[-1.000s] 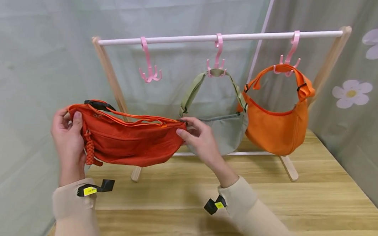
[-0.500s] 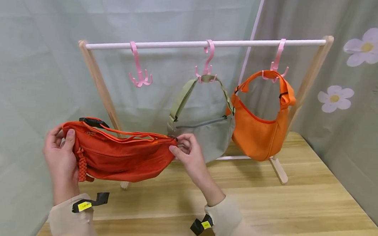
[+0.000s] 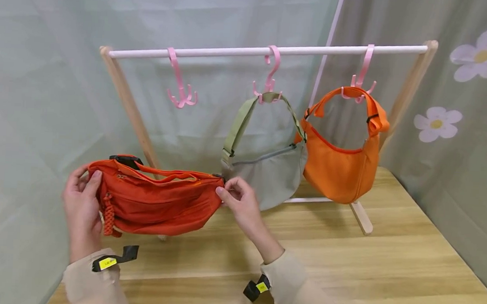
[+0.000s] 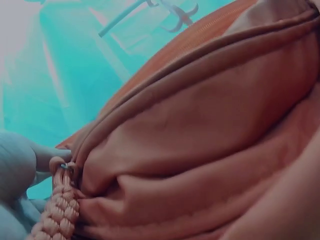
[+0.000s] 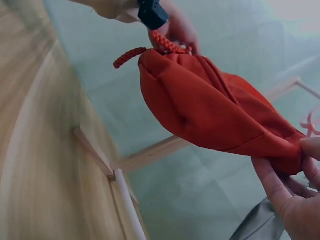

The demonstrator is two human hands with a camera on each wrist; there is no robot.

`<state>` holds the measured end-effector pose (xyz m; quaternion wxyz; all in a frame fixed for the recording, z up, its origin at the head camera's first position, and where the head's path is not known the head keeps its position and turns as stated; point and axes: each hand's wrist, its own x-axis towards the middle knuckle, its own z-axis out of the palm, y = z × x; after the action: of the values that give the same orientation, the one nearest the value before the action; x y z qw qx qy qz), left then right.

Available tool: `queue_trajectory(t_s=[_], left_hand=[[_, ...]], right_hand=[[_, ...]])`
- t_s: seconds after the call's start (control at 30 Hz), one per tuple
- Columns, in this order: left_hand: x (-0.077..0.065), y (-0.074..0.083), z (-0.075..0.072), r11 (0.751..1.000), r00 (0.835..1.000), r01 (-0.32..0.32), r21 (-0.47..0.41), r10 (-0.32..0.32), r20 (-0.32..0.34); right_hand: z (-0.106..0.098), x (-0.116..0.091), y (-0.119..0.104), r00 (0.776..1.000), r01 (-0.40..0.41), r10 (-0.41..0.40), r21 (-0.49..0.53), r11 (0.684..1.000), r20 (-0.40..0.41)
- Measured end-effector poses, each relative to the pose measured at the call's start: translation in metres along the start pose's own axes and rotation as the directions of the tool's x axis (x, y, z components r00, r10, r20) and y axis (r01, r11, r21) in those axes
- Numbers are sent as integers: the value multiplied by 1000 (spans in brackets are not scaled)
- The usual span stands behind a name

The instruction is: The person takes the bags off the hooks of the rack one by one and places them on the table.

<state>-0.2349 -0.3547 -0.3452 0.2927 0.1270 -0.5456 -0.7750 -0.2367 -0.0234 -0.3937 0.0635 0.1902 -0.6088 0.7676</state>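
Observation:
A red shoulder bag (image 3: pixel 158 202) is held up in the air by its two ends, in front of the rack's left side. My left hand (image 3: pixel 81 205) grips the left end, thumb on the front, beside a braided cord pull (image 3: pixel 109 216). At the right end my right hand (image 3: pixel 242 204) pinches the top corner between thumb and fingers. A black buckle (image 3: pixel 126 161) shows at the bag's top left. The left wrist view is filled by the bag's front (image 4: pixel 200 125); the right wrist view shows its underside (image 5: pixel 200 110).
Behind stands a rack with a white rail (image 3: pixel 224 52) and wooden legs. A pink hook (image 3: pixel 182 87) hangs bare at left. A grey-green bag (image 3: pixel 267 171) hangs from the middle hook, an orange bag (image 3: pixel 338 166) from the right one. Below is a wooden table (image 3: pixel 324 257).
The red bag and both hands sit lower in the head view than a second ago, and the rack appears shifted left as the view moves. Both hands keep their hold.

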Motion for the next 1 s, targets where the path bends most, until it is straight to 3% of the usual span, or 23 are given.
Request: queue_trajectory(t_s=[0.17, 0.33, 0.53, 0.67, 0.9, 1.0], left_hand=[[5, -5, -11, 996, 998, 48, 81, -46, -34], [10, -16, -20, 972, 991, 130, 196, -123, -50], [18, -33, -28, 918, 979, 198, 343, -204, -18], [21, -42, -33, 866, 974, 184, 464, -226, 35], [27, -52, -43, 822, 966, 180, 540, -250, 59], [30, -56, -45, 751, 964, 143, 644, -255, 82]], right_hand=[[11, -2, 8, 997, -59, 56, 44, 997, 61], [21, -8, 16, 990, -107, 103, 43, 993, 94], [23, -10, 28, 977, -204, 202, 34, 978, 62], [22, -8, 38, 957, -289, 286, 51, 956, 51], [20, -8, 53, 929, -367, 363, 58, 928, 66], [19, -9, 58, 911, -408, 403, 48, 912, 84]])
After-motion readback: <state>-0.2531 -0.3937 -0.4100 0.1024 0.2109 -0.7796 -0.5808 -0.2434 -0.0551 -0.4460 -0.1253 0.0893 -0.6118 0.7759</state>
